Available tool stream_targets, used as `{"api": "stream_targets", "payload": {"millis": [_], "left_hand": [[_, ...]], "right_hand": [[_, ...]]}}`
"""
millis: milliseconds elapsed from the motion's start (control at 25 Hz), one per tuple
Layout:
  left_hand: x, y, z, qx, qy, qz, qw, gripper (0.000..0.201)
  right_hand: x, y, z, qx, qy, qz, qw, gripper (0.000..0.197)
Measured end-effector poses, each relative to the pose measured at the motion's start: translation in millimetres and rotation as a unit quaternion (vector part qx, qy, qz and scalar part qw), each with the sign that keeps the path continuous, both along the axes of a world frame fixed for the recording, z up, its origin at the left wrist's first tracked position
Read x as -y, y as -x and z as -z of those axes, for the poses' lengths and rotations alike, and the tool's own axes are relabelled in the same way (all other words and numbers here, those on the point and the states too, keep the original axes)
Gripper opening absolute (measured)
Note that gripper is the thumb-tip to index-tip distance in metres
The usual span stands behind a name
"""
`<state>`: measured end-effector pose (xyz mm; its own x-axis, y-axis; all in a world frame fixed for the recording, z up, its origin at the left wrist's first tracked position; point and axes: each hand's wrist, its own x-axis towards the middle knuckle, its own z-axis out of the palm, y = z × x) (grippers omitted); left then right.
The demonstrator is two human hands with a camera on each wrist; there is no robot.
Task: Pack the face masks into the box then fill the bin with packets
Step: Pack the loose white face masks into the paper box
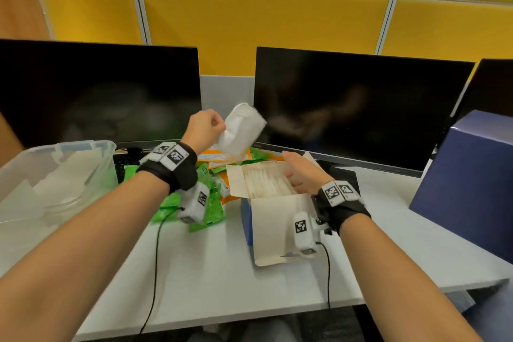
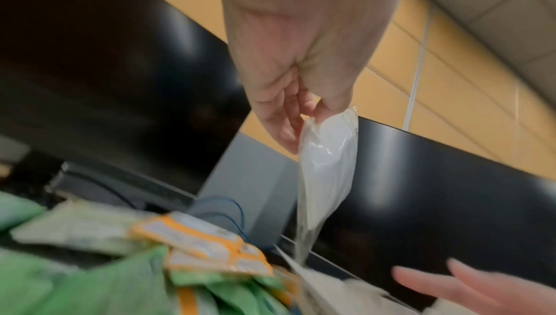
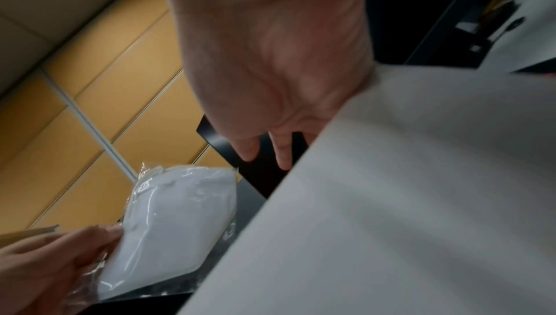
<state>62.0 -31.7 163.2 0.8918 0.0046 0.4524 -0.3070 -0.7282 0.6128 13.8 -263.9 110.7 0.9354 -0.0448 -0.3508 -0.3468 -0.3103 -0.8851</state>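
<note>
Steadying the open box (image 1: 273, 219) on the tabletop (image 1: 211, 272), the person is resting the right hand (image 1: 301, 176) on its far right rim, fingers relaxed and straight over the stacked masks already inside. Farther back, the left hand (image 1: 205, 126) is pinching a wrapped face mask (image 1: 240, 129) by one edge, holding it raised above the pile of green and orange packets (image 1: 215, 175). For a clean insert, the mask is best turned edge-down, parallel to the stack, and slid into a gap the right fingers open. The slippery wrapper may catch on the box flaps. The clear bin (image 1: 55, 175) is standing to the left, awaiting packets.
</note>
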Motion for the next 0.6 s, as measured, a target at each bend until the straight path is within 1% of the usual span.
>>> {"api": "stream_targets", "payload": {"millis": [40,120,240,320,400,480,520,560,600], "left_hand": [[14,3,7,-0.016,0.023,0.013,1.0,0.012],[40,7,24,-0.035,0.093,0.03,0.995,0.011],[63,10,35,0.007,0.211,0.005,0.977,0.009],[76,8,40,-0.007,0.259,0.013,0.966,0.008],[87,5,48,-0.058,0.272,0.04,0.96,0.015],[94,4,59,-0.095,0.243,0.037,0.965,0.023],[96,6,64,-0.116,0.224,0.035,0.967,0.018],[98,9,69,-0.13,0.211,0.046,0.968,0.004],[98,12,74,-0.142,0.191,0.071,0.969,0.02]], "right_hand": [[2,1,2,0.01,-0.032,0.008,0.999,0.068],[3,2,4,0.041,-0.074,0.02,0.996,0.069],[6,2,4,0.05,-0.118,0.01,0.992,0.071],[8,-1,5,0.042,-0.158,-0.003,0.986,0.072],[10,-3,6,0.044,-0.179,-0.018,0.983,0.066],[12,-5,9,0.067,-0.166,-0.011,0.984,0.053],[14,-7,12,0.084,-0.158,0.0,0.984,0.048],[15,-9,14,0.096,-0.155,0.01,0.983,0.045],[17,-11,16,0.101,-0.159,0.014,0.982,0.042]]}}
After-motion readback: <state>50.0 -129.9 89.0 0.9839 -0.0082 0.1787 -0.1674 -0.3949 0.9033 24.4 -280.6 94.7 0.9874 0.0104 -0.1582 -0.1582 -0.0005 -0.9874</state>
